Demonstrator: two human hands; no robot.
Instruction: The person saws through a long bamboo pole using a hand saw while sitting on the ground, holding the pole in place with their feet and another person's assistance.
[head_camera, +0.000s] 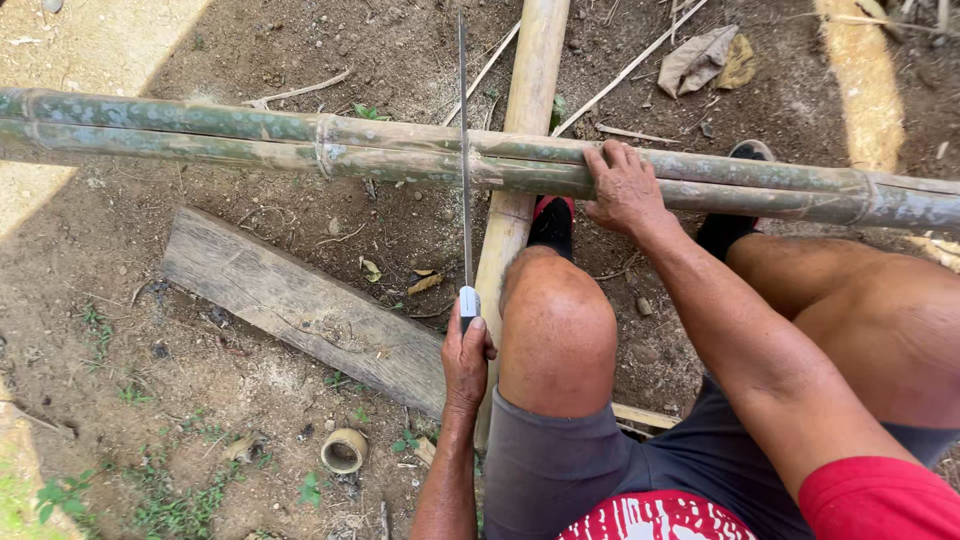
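**Sawing at a Long Bamboo Pole**

Holding tight, the left hand (465, 362) is wrapped around the handle of a thin metal saw with a long straight blade (464, 150). The blade points away from the person and lies across the long green bamboo pole (400, 152). It touches the pole just beside a ring-shaped joint.

The right hand (624, 188) is well apart from the left one. It presses down on top of the green pole, with its fingers curled over the far side.

The green pole runs from left to right across the whole view. It rests on a pale yellow bamboo pole (527, 110) that lies under it and points away from the person. A flat grey wooden plank (300, 305) lies on the brown dirt ground (120, 330), to the left of the saw. A small cut ring of bamboo (344, 450) sits on the dirt near the plank. A dry brown leaf (705, 58) lies beyond the green pole.
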